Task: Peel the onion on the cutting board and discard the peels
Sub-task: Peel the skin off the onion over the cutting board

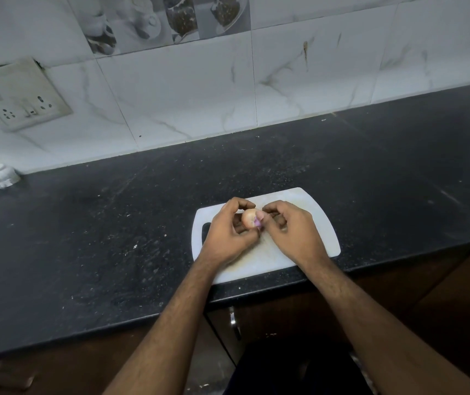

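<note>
- Onion: it sits just above the middle of the frame, held over the white cutting board, between my two hands. I keep it over the board, I think, so loose skin falls there and not on the dark surface.
- My left hand is the holding grip: fingers curl over the top of the onion and the thumb closes from below, so the bulb cannot roll while I work on it. Whether the onion touches the board I cannot tell; my hands hide its underside.
- My right hand is the peeling grip: thumb and fingertips are pinched together at the onion's right side, where a bit of purple flesh shows. I judge it has a flap of skin, though the flap itself is too small to see clearly.
- Most of the onion's visible face is tan and papery, so I judge the peeling is at an early stage.
- The board lies at the near edge of the surface, below centre of the frame, close to my body, which keeps my forearms relaxed.
- No bin or bowl for the peels is in view; discarding is not yet done.
- In the upper left of the frame is a wall socket plate, well apart from the work.
</note>
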`<state>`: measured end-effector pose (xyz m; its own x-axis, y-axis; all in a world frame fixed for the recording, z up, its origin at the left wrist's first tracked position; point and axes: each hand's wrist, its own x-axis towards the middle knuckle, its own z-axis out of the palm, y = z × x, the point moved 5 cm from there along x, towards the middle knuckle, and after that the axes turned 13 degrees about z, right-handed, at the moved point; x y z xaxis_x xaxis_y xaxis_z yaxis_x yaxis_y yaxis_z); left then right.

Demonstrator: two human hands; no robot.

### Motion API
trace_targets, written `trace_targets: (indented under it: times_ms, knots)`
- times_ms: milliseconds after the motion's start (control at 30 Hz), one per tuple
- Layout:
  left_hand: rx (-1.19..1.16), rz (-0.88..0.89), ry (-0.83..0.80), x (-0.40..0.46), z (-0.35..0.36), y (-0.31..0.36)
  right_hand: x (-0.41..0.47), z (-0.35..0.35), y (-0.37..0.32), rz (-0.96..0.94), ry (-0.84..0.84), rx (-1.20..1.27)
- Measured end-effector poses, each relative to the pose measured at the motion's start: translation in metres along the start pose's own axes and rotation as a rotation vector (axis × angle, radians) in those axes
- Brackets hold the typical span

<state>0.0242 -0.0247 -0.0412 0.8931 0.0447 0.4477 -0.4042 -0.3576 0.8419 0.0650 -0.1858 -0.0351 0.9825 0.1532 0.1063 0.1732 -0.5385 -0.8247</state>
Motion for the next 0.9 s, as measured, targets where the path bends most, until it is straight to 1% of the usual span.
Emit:
trace_targets:
  times_ms: [233, 367, 533, 767, 900]
  knots:
    - [0.016, -0.020, 0.009, -0.0005, -0.0008, -0.0058, 0.0016, 0.0030, 0.0041, -0.012, -0.010, -0.060]
    - [0.044, -0.020, -0.011, 0.0002, 0.0019, -0.0062, 0.0018, 0.0016, 0.0053, 0.003, -0.007, -0.043]
    - [0.049, -0.046, 0.007, 0.0003, -0.0004, -0.0095, 0.0009, 0.0019, 0.0055, 0.008, -0.016, -0.050]
    - [0.123, 0.022, 0.031, 0.0015, -0.0022, -0.0074, 0.0023, 0.0006, 0.0063, 0.038, 0.021, -0.063]
    - [0.155, 0.024, 0.015, 0.0013, -0.0032, -0.0044, 0.0018, -0.0010, 0.0063, 0.062, 0.047, -0.052]
